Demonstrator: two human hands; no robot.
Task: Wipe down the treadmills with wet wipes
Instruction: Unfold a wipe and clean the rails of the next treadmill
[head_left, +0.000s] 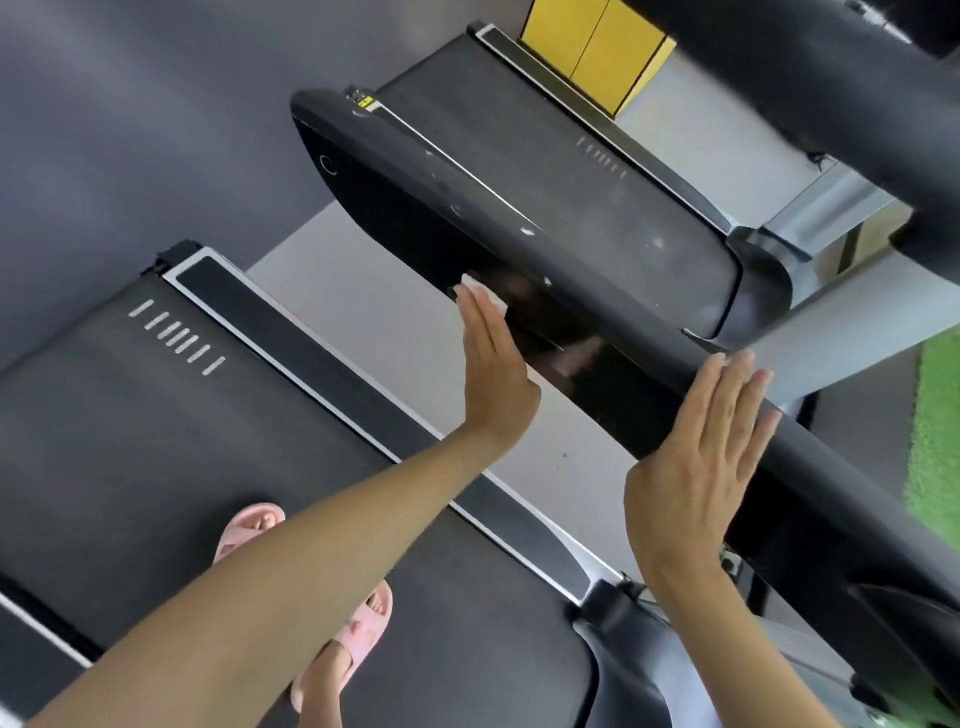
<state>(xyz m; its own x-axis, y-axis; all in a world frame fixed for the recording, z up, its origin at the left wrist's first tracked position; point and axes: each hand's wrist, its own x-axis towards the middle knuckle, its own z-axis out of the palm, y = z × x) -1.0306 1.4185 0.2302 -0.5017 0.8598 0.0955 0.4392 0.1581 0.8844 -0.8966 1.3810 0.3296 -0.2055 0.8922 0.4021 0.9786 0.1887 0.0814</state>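
A long black treadmill console (415, 208) runs slantwise from upper left to lower right, its glossy panel facing me. My left hand (493, 374) lies flat on that panel with straight fingers, pressing a white wet wipe (483, 292) against it; only the wipe's far edge shows past my fingertips. My right hand (701, 457) rests flat and straight-fingered on the console's near edge further right, holding nothing. Below the console lies the dark belt of the treadmill (135, 441) I stand on.
A second treadmill's belt (597, 182) lies beyond the console, with a silver upright (831, 208) at its right. My feet in pink slippers (358, 639) are on the near belt. Yellow boxes (597, 47) stand at the back, green turf (935, 441) at right.
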